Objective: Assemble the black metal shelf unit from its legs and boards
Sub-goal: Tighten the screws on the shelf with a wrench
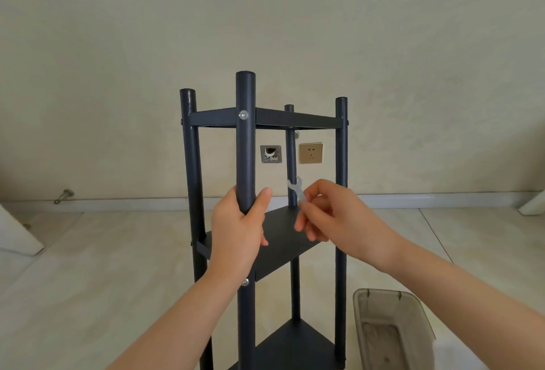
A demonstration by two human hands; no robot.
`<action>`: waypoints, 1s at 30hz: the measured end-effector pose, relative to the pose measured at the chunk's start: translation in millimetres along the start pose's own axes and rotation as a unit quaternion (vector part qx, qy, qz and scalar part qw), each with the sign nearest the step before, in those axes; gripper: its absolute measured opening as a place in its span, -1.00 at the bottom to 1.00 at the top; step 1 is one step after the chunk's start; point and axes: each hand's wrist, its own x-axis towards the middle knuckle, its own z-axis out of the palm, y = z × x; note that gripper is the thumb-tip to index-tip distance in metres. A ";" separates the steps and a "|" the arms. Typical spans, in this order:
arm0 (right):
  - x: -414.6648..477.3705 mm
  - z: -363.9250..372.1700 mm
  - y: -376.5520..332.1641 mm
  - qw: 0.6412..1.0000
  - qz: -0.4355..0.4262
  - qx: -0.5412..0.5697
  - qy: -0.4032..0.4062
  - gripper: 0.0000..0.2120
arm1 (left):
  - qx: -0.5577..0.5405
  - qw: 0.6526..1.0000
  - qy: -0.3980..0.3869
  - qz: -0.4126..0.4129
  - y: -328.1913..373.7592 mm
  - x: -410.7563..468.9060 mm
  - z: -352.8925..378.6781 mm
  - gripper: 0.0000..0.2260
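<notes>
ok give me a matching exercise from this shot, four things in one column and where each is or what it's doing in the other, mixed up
Column 1
1 left hand
2 right hand
3 gold wall socket
4 translucent plastic bin

Column 2
a on the floor, right of the shelf unit
b grips the near leg
c on the wall behind the shelf unit
d pinches the small wrench

Pairs: 1-b, 2-d, 3-c, 4-a
</notes>
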 end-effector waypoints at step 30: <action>46.4 7.5 -24.1 0.978 -0.050 0.046 0.198 -0.74 | -0.043 0.994 -0.101 -0.008 12.1 -14.3 10.3 -0.65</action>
